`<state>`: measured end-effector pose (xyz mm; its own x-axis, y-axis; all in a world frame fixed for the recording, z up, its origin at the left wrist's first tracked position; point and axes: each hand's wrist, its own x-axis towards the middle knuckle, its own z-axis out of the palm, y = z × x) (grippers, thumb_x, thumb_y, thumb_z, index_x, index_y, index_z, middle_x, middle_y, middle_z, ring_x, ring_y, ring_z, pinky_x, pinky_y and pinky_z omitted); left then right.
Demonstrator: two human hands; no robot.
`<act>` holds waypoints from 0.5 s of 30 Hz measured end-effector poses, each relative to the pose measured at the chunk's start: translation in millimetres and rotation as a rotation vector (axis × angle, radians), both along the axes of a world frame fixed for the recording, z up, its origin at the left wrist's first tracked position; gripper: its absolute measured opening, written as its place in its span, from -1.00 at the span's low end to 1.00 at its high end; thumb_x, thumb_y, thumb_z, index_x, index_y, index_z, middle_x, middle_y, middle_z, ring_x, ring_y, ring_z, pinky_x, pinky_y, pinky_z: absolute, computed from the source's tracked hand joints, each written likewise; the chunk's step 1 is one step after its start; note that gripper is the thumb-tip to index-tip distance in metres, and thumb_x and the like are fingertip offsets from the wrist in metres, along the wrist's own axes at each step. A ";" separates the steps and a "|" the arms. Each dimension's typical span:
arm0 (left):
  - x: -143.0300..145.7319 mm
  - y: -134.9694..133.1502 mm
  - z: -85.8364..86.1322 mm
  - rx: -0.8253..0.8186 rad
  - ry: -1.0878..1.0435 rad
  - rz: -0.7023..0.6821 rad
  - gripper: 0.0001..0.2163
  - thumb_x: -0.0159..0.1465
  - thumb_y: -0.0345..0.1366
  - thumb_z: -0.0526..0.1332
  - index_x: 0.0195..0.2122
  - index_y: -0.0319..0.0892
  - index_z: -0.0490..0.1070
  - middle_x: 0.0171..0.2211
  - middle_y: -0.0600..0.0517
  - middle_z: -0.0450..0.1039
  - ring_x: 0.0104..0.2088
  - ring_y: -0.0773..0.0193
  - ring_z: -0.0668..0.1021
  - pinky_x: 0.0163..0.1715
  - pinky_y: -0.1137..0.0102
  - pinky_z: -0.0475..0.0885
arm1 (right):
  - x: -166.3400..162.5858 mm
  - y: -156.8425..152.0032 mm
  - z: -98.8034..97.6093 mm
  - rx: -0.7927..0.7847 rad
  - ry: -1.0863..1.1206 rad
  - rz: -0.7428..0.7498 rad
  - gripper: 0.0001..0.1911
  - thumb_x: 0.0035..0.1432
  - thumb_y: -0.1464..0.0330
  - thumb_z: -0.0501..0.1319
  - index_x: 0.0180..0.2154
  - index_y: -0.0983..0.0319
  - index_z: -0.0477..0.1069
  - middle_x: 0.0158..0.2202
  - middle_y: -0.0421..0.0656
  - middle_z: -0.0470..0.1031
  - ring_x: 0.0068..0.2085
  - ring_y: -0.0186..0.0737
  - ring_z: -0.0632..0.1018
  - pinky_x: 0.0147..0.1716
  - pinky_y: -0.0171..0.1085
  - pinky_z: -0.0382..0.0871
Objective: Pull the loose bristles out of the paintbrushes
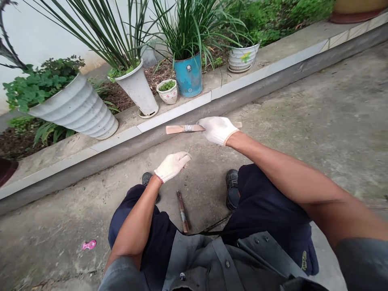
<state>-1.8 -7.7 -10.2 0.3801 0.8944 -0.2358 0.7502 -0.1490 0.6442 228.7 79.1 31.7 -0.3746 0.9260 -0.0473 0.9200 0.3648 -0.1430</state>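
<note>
Both my hands wear white knit gloves. My right hand (216, 129) is closed round a flat wooden stick (182, 129) held level in front of me; a band of thin wire is wound round the stick left of the glove. My left hand (172, 165) is lower and nearer, its fingers pinched on a thin wire end (189, 149) that sticks up toward the stick. A second dark stick (183, 211) with a wrapped band lies on the concrete between my feet.
A low tiled ledge (182, 111) runs across ahead, carrying a ribbed white pot (77, 107), a tall white pot (138, 89), a small bowl pot (168, 92), a blue pot (188, 75) and a white patterned pot (243, 57). A pink scrap (89, 244) lies left on the concrete.
</note>
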 end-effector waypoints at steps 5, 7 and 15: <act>-6.3 3.4 4.6 0.099 0.088 -0.021 -0.66 0.45 -0.12 0.03 -0.20 -0.13 0.57 -0.44 0.10 0.52 -0.41 0.28 0.53 -0.31 0.42 0.32 | 1.7 -4.8 -14.3 -0.079 -0.258 0.024 -0.74 0.20 0.40 0.24 -0.14 0.36 0.63 -0.18 0.25 0.63 -0.13 0.13 0.60 -0.16 -0.06 0.35; -10.0 6.4 7.6 0.124 0.105 0.025 -0.66 0.44 -0.13 0.04 -0.19 -0.13 0.58 -0.44 0.09 0.52 -0.42 0.28 0.52 -0.27 0.43 0.34 | 1.2 -11.2 -19.5 -0.211 -0.283 0.108 -0.78 0.16 0.39 0.28 -0.20 0.34 0.64 -0.26 0.20 0.62 -0.19 0.07 0.59 -0.21 -0.08 0.34; -19.8 13.4 -0.3 0.093 0.011 0.157 -0.66 0.42 -0.10 0.05 -0.19 -0.14 0.57 -0.45 0.09 0.51 -0.42 0.28 0.52 -0.33 0.42 0.36 | 8.1 -27.8 -2.7 -0.599 -0.030 0.680 -0.78 -0.04 0.28 0.35 -0.27 0.18 0.58 -0.45 -0.27 0.49 -0.42 -0.30 0.42 -0.37 -0.29 0.16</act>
<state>-21.6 5.7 -10.5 0.2321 0.9606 -0.1527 0.7758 -0.0881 0.6248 236.8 51.3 29.0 -0.8222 0.3231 -0.4686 0.5400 0.7028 -0.4630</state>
